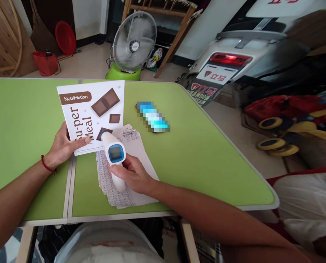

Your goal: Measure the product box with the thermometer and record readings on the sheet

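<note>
So a white NutriMotion package (105, 126) is being held up over the left-middle part of the green table (201, 153), gripped at its near left corner by the left hand (61, 147), thumb pressed on the front and the other fingers tucked behind. Brown chocolate pieces are printed on it, along with part of a name ending in "Meal". A red string bracelet (48, 165) is worn on that wrist.

A white and blue handheld thermometer (115, 152) is grasped by the handle in the right hand (135, 172), its little screen turned to the near side and its nose pointed at the package's near right corner. Whether the two are actually touching can't really be told from this angle, tbh.

Underneath, a messy stack of papers (142, 164) is spread at the near edge, some covered in handwriting. A phone (153, 117) is laid to the right of the package, its screen pixelated.

Past the far edge, a fan (134, 41) is set on a green stool (124, 74), a red basin (65, 37) is propped up far left, and a white scooter (234, 60) is parked far right.
</note>
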`<state>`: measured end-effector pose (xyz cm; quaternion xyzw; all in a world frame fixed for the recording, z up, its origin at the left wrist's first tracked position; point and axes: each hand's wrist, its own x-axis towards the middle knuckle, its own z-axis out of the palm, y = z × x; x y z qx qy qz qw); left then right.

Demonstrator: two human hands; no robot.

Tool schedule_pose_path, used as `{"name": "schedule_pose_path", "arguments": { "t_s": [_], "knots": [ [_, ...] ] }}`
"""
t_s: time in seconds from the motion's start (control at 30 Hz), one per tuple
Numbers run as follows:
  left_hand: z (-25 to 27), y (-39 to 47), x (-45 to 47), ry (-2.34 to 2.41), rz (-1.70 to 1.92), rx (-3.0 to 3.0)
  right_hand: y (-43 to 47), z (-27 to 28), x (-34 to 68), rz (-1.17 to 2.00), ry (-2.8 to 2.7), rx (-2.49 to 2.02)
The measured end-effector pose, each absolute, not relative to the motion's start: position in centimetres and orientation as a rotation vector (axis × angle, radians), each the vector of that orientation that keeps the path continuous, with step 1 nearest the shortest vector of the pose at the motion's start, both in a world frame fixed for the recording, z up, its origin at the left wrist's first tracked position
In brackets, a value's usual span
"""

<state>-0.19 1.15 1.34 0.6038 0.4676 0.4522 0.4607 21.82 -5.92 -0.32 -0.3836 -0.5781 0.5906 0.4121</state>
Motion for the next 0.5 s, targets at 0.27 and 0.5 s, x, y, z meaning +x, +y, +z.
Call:
{"name": "schedule_pose_path", "arguments": {
  "t_s": [0.27,0.5],
  "knots": [
    [1.51,1.07,-0.16,1.142,1.096,1.479,-5.81,-0.33,21.81,1.480,-1.459,-0.989],
    [1.59,1.06,-0.15,1.122,1.092,1.493,-5.72,-0.12,21.93,1.441,-1.497,-1.027]
  ]
}}
